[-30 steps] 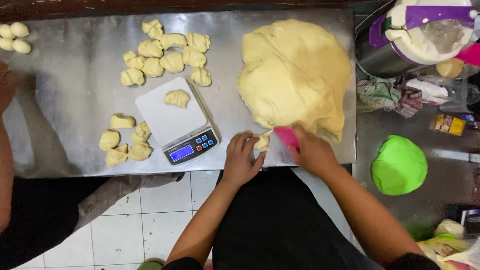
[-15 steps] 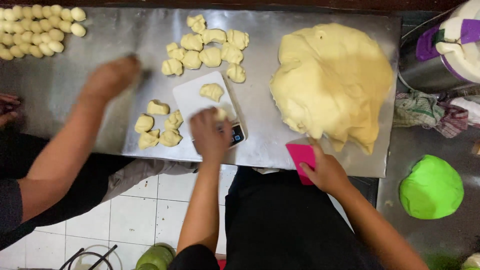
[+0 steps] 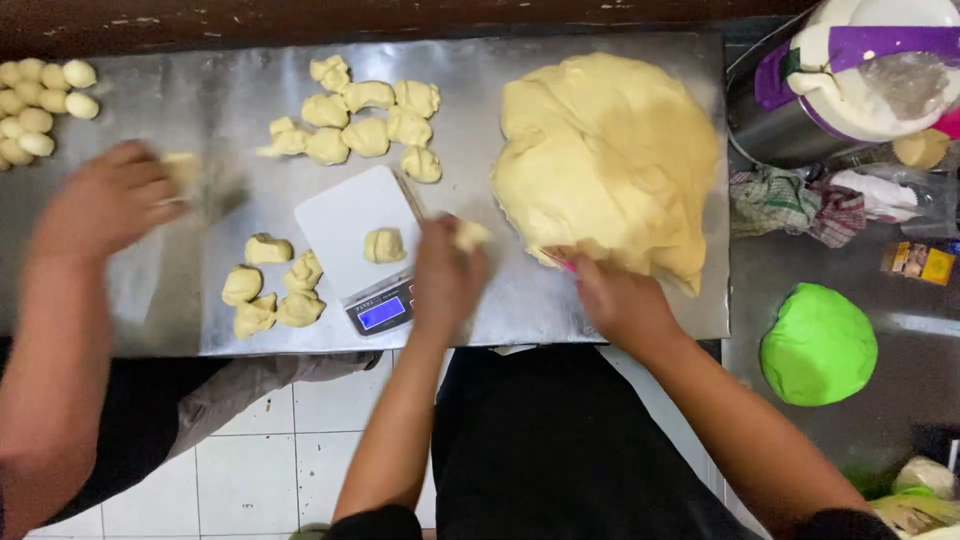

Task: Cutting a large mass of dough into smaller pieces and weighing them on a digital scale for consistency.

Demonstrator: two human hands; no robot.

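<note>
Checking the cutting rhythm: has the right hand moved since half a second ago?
Yes. The right hand went from the table's near edge up to the big dough mass.

Portioning dough on a steel counter

The left hand holds a small dough piece beside the white scale; the right hand presses a pink scraper against the big dough mass. A co-worker's hand blurs at left.
</note>
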